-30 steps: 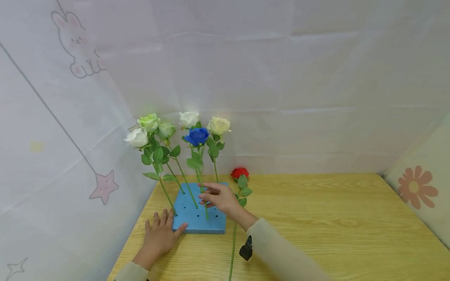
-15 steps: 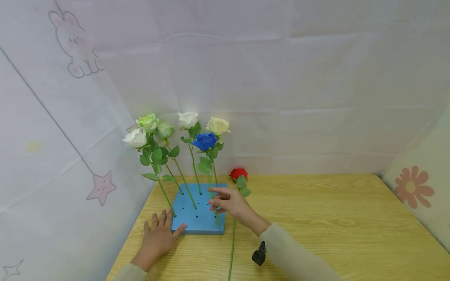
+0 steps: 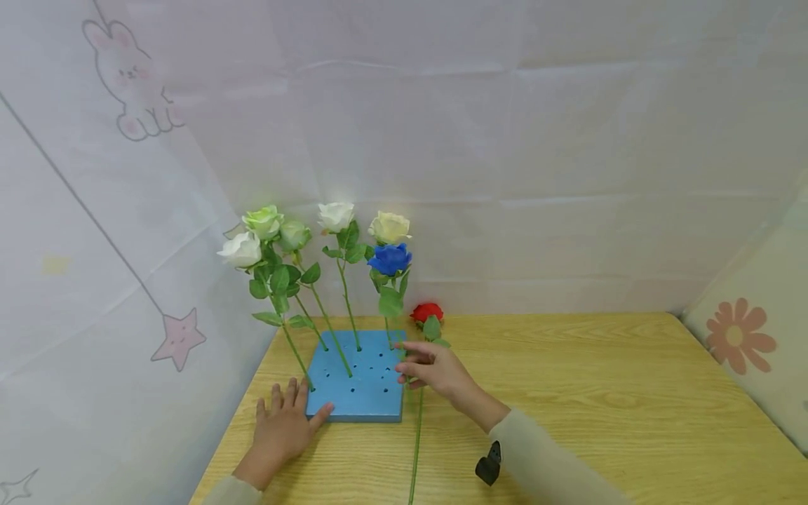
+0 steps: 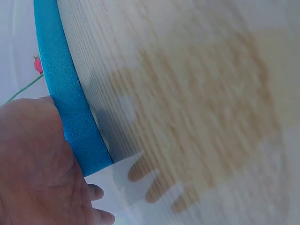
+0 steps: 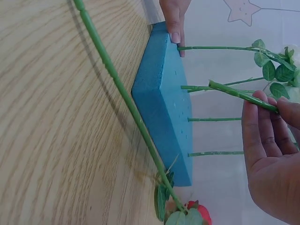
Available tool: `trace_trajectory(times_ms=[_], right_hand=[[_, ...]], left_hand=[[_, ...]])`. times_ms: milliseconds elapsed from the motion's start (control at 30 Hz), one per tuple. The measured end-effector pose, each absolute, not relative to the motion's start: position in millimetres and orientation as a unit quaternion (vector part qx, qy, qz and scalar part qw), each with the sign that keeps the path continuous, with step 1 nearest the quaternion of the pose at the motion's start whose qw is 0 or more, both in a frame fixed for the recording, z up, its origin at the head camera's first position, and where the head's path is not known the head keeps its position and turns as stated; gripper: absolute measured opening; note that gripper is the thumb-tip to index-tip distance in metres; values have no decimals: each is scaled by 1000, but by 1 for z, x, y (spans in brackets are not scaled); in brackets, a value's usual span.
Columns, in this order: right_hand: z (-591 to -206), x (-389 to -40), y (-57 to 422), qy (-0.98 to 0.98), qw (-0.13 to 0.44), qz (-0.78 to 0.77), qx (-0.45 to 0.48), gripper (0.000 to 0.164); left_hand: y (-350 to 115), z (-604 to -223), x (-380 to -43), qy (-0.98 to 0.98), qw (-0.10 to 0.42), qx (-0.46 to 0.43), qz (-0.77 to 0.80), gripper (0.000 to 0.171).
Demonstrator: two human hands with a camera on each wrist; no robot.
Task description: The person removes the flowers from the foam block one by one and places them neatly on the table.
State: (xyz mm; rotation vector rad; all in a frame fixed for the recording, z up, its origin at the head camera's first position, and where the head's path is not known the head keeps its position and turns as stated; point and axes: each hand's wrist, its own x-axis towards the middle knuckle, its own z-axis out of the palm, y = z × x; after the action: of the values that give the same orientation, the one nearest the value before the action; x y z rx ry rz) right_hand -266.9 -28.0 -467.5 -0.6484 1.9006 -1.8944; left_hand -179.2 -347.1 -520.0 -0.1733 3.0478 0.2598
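On the table (image 3: 568,393), the block (image 3: 356,407) bears five standing roses (image 3: 336,217), the left hand (image 3: 282,428) at its near left corner, the right hand (image 3: 442,373) and held rose (image 3: 390,259) by its right edge, a lying rose (image 3: 426,313) to the right.

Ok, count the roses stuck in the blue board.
5: white rose front left, lime rose back left, pale green rose left of centre, second white rose back middle, cream rose back right.

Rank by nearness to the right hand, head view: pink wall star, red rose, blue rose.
1. Blue rose: stem held in the right hand.
2. Red rose: just beyond the hand, right of the blue block.
3. Pink star: farthest, on the left wall.
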Motion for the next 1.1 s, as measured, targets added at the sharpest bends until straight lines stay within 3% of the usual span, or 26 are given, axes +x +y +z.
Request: trace_trajectory(times_ms=[467, 833, 1100], right_hand=[[-480, -265, 1, 689, 180, -670, -210, 56], [-490, -261, 25, 702, 176, -666, -183, 53], [-495, -260, 39, 698, 182, -673, -164, 68]], left_hand=[[-349, -520, -179, 994, 36, -55, 86, 101], [-344, -513, -176, 994, 39, -52, 84, 100], [-344, -513, -175, 995, 31, -50, 85, 98]])
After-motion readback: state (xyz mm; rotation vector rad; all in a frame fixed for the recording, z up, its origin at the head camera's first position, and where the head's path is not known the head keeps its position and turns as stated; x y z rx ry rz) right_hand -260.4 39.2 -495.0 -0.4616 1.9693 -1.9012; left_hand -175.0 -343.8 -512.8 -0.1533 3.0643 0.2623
